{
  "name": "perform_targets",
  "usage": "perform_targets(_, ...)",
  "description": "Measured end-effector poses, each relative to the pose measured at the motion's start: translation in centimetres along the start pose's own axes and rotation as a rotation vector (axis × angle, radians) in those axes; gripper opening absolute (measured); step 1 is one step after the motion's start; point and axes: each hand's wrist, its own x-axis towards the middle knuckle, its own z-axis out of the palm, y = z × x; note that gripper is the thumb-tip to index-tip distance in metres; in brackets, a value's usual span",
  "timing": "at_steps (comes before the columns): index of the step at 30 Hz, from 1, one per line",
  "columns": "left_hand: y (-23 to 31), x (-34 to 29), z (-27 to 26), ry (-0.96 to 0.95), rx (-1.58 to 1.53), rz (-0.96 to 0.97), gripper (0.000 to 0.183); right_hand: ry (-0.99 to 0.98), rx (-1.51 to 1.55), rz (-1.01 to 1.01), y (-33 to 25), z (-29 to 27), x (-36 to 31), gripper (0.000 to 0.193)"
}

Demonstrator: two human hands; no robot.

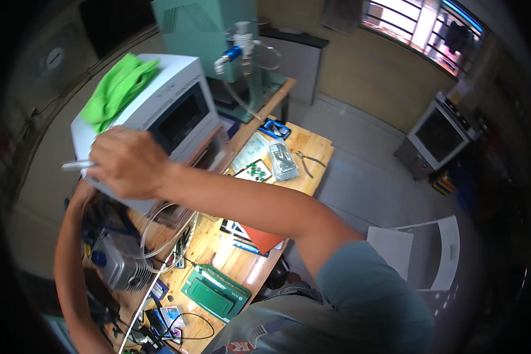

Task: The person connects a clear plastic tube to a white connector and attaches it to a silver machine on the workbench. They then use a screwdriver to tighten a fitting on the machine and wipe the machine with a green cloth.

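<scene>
My right hand [127,162] reaches across to the left side of a white boxy machine [150,97] with a dark front window. Its fingers are closed around a slim silvery-white piece [76,166] whose end sticks out to the left; its exact kind does not show. Lower down, my left forearm [71,259] rises along the machine's left side. My left hand [87,190] is mostly hidden at the machine's lower left edge, just under the right one, so its fingers cannot be made out. A bright green cloth [121,88] lies on the machine's top.
Clear tubing [144,236] loops below the machine, beside a grey motor-like unit [121,259]. On the wooden table [307,141] are pliers [308,162], a clear plastic-wrapped package [283,159] and a green box [218,293]. A white chair [448,253] stands at the right.
</scene>
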Motion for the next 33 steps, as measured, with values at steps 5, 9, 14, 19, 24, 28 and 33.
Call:
perform_targets(5, 1.2, -1.0, 2.5, 0.187, 0.233, 0.042, 0.028, -0.067, -0.048, 0.022, 0.4, -0.3, 0.0, 0.018)
perform_targets(9, 5.5, -5.7, 4.8, 0.203, 0.199, -0.188, 0.016, -0.124, -0.034, 0.026, -0.4, -1.1, 0.4, 0.022)
perform_targets(14, 10.4, -14.3, 7.7, 0.192, -0.474, -0.12, 0.02, -0.193, -0.01, 0.076, -0.8, -1.1, 0.8, 0.024)
perform_targets(19, 11.7, -24.4, 11.5, 0.209, -0.818, 0.199, 0.023, -0.344, -0.029, 0.136, -0.4, -2.0, 1.3, 0.027)
perform_targets(24, 9.7, -36.3, 18.8, 0.318, -0.834, 0.363, 0.027, -0.544, 0.325, 0.304, -2.1, -5.7, 2.0, 0.035)
perform_targets(28, 7.9, -42.0, 24.1, 0.491, -0.783, 0.273, 0.031, -0.839, 0.832, 0.665, -11.0, -13.9, 0.4, 0.022)
perform_targets(33, 9.8, -42.8, 27.0, 0.672, -0.279, 0.31, 0.022, -1.061, 1.093, 0.941, -18.6, -16.7, -6.5, 0.011)
